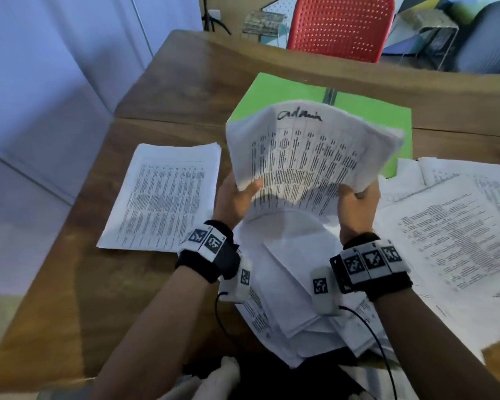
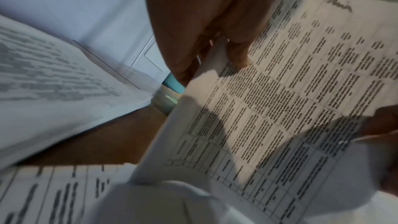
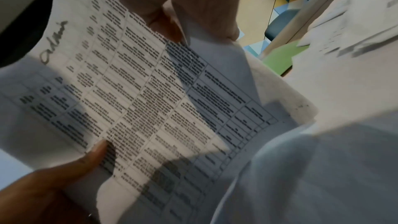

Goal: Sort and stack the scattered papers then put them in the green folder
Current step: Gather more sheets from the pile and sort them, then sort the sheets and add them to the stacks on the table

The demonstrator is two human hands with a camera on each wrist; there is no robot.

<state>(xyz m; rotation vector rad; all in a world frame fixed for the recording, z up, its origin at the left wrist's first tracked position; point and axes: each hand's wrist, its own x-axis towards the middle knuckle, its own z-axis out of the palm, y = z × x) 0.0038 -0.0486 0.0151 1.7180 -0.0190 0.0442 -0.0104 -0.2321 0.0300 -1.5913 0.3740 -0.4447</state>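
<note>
Head view, item one: bundle of printed sheets (image 1: 306, 157), headed by a handwritten word, being held up over the wooden table (image 1: 78, 284). Left hand (image 1: 237, 197) is pinching its lower left edge, thumb on the printed face; right hand (image 1: 355, 206) is gripping the lower right edge likewise, probably so the top page can be read and classed. Item two: squared stack (image 1: 162, 197) is lying to the left, seemingly the sorted pile. Item three: loose papers (image 1: 451, 226) are spreading unsorted at right and under the wrists. Item four: green folder (image 1: 272, 93) is lying flat beyond the bundle, apparently awaiting the finished stack.
</note>
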